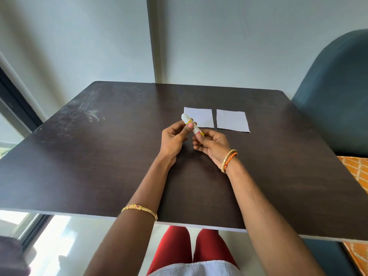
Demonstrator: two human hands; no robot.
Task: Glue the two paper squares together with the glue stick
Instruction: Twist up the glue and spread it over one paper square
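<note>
Two white paper squares lie flat side by side on the dark table (99, 156): the left square (202, 117) and the right square (232, 120), a small gap between them. A white glue stick (191, 124) with yellow bands is held above the table just in front of the left square. My left hand (174, 139) pinches its upper part near the white cap end. My right hand (212, 144) grips its lower end with fingertips. The stick's tip overlaps the near-left corner of the left square in this view.
A dark teal chair back (336, 92) stands at the table's right edge, with an orange patterned cushion (356, 168) below it. A wall runs behind the table. My knees in red trousers (189, 248) show under the near edge.
</note>
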